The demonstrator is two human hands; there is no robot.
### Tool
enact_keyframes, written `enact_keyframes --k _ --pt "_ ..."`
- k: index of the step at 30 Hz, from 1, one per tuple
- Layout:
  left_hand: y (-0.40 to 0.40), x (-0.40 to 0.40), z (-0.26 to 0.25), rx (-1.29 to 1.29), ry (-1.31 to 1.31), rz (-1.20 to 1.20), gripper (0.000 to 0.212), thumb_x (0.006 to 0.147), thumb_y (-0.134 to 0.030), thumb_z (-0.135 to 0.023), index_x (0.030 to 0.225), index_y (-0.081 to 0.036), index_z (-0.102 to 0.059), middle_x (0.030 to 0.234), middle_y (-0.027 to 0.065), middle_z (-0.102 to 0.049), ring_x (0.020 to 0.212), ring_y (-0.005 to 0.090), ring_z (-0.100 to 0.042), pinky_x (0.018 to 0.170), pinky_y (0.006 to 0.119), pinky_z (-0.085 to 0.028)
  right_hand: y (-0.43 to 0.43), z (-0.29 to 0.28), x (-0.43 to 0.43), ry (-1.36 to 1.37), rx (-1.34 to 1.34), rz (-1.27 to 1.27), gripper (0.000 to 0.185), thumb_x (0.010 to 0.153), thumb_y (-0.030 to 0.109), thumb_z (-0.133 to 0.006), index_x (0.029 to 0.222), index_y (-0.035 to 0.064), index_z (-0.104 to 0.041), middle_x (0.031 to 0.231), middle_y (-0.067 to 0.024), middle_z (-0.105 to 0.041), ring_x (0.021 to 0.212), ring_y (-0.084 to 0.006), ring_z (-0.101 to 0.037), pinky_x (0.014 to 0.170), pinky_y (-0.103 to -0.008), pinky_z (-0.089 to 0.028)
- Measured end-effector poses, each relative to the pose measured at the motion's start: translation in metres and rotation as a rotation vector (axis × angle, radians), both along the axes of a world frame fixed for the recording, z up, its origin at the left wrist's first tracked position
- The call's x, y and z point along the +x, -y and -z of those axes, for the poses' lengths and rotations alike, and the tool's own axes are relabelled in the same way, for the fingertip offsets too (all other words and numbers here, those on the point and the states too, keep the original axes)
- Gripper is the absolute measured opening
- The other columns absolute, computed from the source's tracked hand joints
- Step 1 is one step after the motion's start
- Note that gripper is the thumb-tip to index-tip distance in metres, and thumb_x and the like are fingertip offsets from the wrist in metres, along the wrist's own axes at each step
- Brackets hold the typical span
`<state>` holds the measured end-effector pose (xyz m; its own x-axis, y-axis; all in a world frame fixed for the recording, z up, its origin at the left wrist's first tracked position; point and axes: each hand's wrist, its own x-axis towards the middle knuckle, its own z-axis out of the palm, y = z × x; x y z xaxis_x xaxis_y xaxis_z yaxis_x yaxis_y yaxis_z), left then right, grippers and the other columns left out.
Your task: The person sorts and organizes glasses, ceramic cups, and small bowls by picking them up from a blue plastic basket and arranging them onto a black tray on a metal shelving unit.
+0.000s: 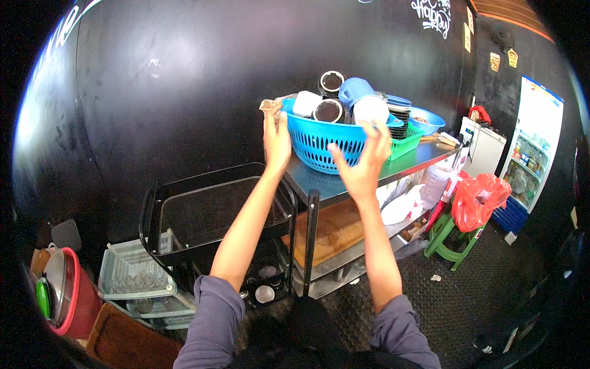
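Note:
A blue plastic colander basket (322, 143) heaped with cups stands on the near end of a metal shelf top (334, 184). My left hand (278, 136) lies against its left side, beside a crumpled plastic bag at the rim; whether the fingers grip is hidden. My right hand (366, 159), slightly blurred, is at the basket's front right with thumb and fingers spread; contact is unclear. In the basket are black cups (330, 111), a white cup (306, 103), a blue cup (356, 90) and another white cup (371, 110).
Behind the basket are a green basket (405, 143) with stacked dishes and a blue bowl (426, 119). A black mesh cart (207, 212) stands left, near a red tub (85, 295). Rightward are a green stool (442, 235) bearing a red bag (479, 203) and a glass-door refrigerator (530, 147).

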<state>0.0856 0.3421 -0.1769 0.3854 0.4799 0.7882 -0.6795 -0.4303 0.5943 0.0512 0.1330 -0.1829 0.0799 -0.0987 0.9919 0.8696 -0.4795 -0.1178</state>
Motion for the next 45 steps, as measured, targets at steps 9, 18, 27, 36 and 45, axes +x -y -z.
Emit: enact_keyframes --k 9,18,27,36,45 --pt "0.061 -0.035 -0.022 0.186 -0.116 -0.106 0.069 0.083 -0.042 -0.071 0.131 -0.001 -0.045 0.131 0.0265 -0.042 0.124 0.0391 -0.044 0.105 0.046 -0.035 0.077 -0.016 0.105 -0.188 0.109 -0.222 0.033 0.095 0.021 -0.058 0.120 -0.0010 -0.051 0.123 -0.0188 -0.054 0.117 -0.0321 -0.051 0.104 -0.0402 -0.036" --pt "0.023 -0.006 -0.020 0.168 -0.078 0.049 0.057 0.090 -0.030 -0.057 0.137 0.000 -0.046 0.140 0.0220 -0.044 0.133 0.0323 -0.040 0.111 0.040 -0.029 0.064 -0.010 0.091 -0.195 0.137 -0.284 0.028 0.094 0.021 -0.061 0.110 0.0002 -0.053 0.117 -0.0164 -0.053 0.114 -0.0309 -0.051 0.102 -0.0378 -0.037" --pt "0.006 -0.001 -0.012 -0.033 -0.075 0.040 0.059 0.099 -0.038 -0.051 0.145 -0.002 -0.041 0.149 0.0191 -0.040 0.139 0.0291 -0.036 0.115 0.038 -0.025 0.028 -0.012 0.033 -0.167 0.136 -0.190 0.047 0.086 0.030 -0.070 0.118 0.0019 -0.050 0.126 -0.0214 -0.046 0.123 -0.0377 -0.043 0.106 -0.0461 -0.032" --pt "0.078 -0.016 -0.020 0.046 -0.060 -0.171 0.075 0.089 -0.043 -0.064 0.147 -0.003 -0.036 0.154 0.0327 -0.013 0.145 0.0433 -0.015 0.117 0.048 -0.017 0.019 -0.007 -0.001 -0.146 -0.041 -0.001 0.057 0.086 0.039 -0.068 0.125 0.0024 -0.049 0.130 -0.0207 -0.045 0.131 -0.0412 -0.036 0.107 -0.0523 -0.027" --pt "0.061 -0.005 -0.021 0.044 -0.043 -0.030 0.061 0.087 -0.028 -0.061 0.140 -0.005 -0.046 0.152 0.0308 -0.017 0.144 0.0416 -0.020 0.117 0.044 -0.020 0.090 -0.080 0.062 -0.067 -0.063 0.174 0.055 0.078 0.036 -0.075 0.127 0.0172 -0.057 0.125 -0.0157 -0.052 0.122 -0.0310 -0.049 0.102 -0.0477 -0.036"
